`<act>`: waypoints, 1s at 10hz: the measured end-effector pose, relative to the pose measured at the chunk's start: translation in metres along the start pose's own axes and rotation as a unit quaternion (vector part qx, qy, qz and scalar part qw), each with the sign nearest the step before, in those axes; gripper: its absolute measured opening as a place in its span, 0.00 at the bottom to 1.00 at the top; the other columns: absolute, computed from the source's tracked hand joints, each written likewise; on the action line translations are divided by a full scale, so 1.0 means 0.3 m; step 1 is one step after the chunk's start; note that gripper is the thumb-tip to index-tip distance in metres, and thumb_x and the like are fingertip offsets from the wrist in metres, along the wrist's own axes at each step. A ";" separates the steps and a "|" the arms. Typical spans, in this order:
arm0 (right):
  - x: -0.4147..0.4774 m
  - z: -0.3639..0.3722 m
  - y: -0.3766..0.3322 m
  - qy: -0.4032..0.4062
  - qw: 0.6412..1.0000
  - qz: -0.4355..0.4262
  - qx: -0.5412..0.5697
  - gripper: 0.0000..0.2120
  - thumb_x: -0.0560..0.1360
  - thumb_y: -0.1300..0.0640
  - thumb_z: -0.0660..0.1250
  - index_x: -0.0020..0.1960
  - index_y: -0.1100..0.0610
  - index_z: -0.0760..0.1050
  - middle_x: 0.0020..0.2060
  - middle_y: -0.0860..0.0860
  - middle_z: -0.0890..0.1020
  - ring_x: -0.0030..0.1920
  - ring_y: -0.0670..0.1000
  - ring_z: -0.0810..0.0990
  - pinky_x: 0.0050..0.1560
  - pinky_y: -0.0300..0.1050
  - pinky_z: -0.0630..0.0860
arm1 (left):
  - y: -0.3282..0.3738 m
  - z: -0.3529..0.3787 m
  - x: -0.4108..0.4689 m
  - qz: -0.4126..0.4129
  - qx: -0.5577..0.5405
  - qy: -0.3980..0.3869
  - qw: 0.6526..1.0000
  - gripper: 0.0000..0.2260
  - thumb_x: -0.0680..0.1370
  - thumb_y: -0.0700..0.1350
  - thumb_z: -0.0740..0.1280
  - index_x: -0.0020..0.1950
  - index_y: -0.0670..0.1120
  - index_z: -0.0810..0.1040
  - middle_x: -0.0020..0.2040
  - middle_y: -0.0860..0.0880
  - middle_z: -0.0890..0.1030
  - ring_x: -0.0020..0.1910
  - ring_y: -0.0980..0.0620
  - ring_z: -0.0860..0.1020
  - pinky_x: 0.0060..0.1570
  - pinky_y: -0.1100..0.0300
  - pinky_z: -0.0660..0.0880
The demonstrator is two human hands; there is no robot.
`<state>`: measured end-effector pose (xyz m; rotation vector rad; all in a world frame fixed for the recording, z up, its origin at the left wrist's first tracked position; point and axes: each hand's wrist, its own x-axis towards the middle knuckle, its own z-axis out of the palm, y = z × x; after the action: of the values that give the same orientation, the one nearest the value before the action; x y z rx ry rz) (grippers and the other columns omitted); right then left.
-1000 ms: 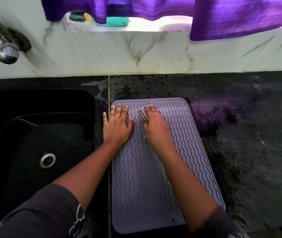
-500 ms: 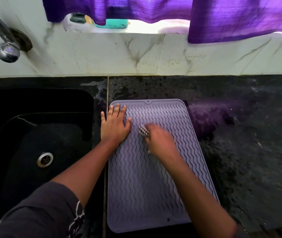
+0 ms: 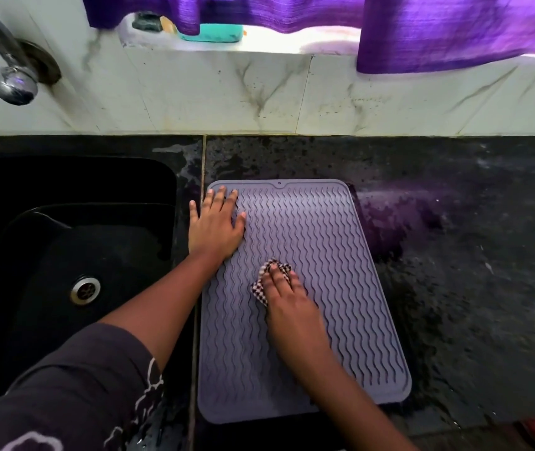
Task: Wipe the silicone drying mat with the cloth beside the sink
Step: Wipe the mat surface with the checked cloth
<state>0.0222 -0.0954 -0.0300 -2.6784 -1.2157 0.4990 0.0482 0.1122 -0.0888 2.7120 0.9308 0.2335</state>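
A grey-lilac silicone drying mat (image 3: 318,255) with wavy ridges lies flat on the dark stone countertop (image 3: 455,255), its long left edge running just beside the black sink (image 3: 64,242) and its far short edge near the marble backsplash (image 3: 259,96).

The left hand (image 3: 215,224) lies palm down at the mat's far left corner, fingers spread wide and straight, pointing toward the backsplash. The little finger and the outer edge of the palm hang over the mat's left edge onto the countertop strip between mat and sink; the thumb points right across the ridges. Its forearm comes in from the lower left over the sink's rim, and a dark printed sleeve (image 3: 74,392) covers the upper arm.

The right hand (image 3: 287,292) presses a small checked cloth (image 3: 264,284) onto the mat near its middle, slightly left of centre. The fingers are flat and close together over the bunched fabric, which shows ahead of the fingertips and to the left of the hand. The wrist is low, and the forearm runs back to the mat's near edge.

A tap (image 3: 12,79) hangs above the sink's far left, and a purple curtain (image 3: 438,30) hangs above the backsplash.
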 end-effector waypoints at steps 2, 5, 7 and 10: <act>0.183 -0.039 0.031 0.072 0.997 0.005 0.028 0.31 0.78 0.63 0.58 0.76 0.55 0.48 0.76 0.53 0.52 0.75 0.54 0.51 0.72 0.49 0.53 | -0.004 0.000 -0.002 0.001 -0.002 0.003 1.000 0.25 0.81 0.56 0.53 0.77 0.51 0.57 0.78 0.48 0.57 0.78 0.48 0.51 0.74 0.42 0.43; 0.030 0.045 0.037 0.042 0.999 0.002 0.033 0.29 0.79 0.59 0.55 0.76 0.51 0.46 0.76 0.49 0.51 0.76 0.54 0.48 0.73 0.53 0.53 | -0.002 0.000 -0.005 0.004 -0.004 0.007 1.000 0.25 0.81 0.55 0.53 0.77 0.50 0.59 0.78 0.48 0.58 0.78 0.48 0.52 0.73 0.42 0.43; -0.153 0.010 0.030 -0.022 0.998 -0.055 0.013 0.31 0.79 0.65 0.53 0.76 0.51 0.43 0.77 0.48 0.45 0.76 0.52 0.44 0.72 0.47 0.50 | -0.004 0.002 -0.004 0.004 -0.004 0.004 1.000 0.25 0.81 0.55 0.53 0.77 0.50 0.58 0.78 0.48 0.57 0.78 0.47 0.52 0.74 0.42 0.44; 0.136 0.022 0.019 0.057 0.998 0.007 0.026 0.27 0.79 0.45 0.54 0.75 0.51 0.51 0.76 0.51 0.54 0.75 0.57 0.50 0.71 0.57 0.55 | -0.001 0.002 -0.003 0.004 -0.001 0.007 1.000 0.25 0.81 0.55 0.53 0.77 0.50 0.59 0.78 0.48 0.58 0.78 0.47 0.52 0.74 0.42 0.44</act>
<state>0.0488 -0.0683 -0.0473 -2.6332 -1.1367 0.3684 0.0475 0.1118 -0.0894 2.7161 0.9217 0.2546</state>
